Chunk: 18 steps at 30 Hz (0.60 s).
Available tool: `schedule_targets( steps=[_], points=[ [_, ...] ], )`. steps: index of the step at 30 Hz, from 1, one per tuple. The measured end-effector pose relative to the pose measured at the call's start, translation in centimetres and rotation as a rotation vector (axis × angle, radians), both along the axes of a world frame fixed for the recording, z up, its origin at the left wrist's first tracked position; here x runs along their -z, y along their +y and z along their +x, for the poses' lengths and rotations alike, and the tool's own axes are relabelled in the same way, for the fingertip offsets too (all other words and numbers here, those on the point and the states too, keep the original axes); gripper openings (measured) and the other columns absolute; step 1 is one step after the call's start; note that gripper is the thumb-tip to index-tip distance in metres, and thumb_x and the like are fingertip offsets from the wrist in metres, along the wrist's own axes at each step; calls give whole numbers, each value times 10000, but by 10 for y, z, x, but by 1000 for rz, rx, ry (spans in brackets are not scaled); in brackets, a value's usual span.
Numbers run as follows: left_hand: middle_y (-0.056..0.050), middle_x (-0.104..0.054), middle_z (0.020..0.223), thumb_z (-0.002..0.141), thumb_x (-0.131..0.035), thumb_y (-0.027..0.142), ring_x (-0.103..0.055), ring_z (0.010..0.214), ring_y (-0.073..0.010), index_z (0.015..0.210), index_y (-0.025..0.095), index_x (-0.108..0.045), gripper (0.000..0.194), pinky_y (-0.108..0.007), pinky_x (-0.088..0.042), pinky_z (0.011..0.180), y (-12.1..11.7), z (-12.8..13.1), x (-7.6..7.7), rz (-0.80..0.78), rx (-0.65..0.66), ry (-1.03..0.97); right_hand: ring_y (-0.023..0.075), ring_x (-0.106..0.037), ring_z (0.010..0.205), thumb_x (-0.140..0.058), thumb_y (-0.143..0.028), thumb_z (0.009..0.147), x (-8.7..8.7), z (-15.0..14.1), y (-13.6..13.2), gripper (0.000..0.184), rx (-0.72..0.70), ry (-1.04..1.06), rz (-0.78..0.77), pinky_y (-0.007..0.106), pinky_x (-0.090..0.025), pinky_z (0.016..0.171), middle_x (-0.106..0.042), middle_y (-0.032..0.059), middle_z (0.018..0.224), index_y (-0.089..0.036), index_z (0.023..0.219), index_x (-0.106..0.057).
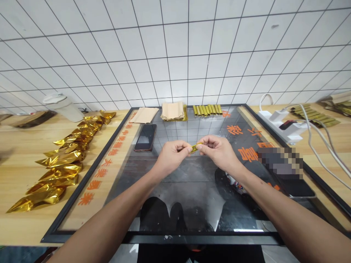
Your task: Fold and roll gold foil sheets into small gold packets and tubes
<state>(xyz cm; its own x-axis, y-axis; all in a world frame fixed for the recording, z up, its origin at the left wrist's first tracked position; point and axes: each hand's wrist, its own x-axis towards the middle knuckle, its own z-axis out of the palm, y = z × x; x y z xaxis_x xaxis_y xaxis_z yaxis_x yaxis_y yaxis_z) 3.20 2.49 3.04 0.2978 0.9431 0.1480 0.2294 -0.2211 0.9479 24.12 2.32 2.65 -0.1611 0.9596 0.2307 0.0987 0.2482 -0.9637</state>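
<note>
Over the middle of the glass panel, my left hand and my right hand are both closed, pinching a small gold paper roll from its two ends. Fingertips cover those ends. Behind my hands stands a row of similar gold rolls, side by side. To their left is a stack of tan paper sheets with gold edges showing beneath, and beside it lies a flatter pile of tan sheets.
The black-framed glass panel lies on a wooden table. Shiny folded gold foil pieces line the left side, near a white cup. One phone lies left, another phone right, near a power strip with cables.
</note>
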Motion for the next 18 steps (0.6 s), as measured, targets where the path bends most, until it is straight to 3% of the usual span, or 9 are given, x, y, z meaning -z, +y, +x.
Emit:
schedule_targets(
  steps=[8,14,18],
  points=[
    [-31,-730,792,918,-711,385,-610,716,-147,854,164,-765,236,-253,-435,658,1,2,5,-17,130,-16,146,-581,609,-816,-444,833,0,0,-3,258,-28,-81,-28,283,-448,568,-682,7,677,-199,807,-739],
    [-24,-706,740,924,-687,369,-593,688,-141,782,164,-745,256,-252,-430,654,-3,4,4,54,96,47,140,-567,592,-821,-416,820,2,-3,-4,239,-61,-86,-70,280,-433,560,-650,-9,650,-196,789,-734],
    [-39,-731,755,900,-697,365,-620,700,-150,784,157,-742,242,-254,-442,656,-2,5,4,10,67,-17,143,-605,641,-813,-428,829,3,-6,-3,252,-91,-15,-82,286,-482,615,-676,-5,712,-196,847,-718]
  ],
)
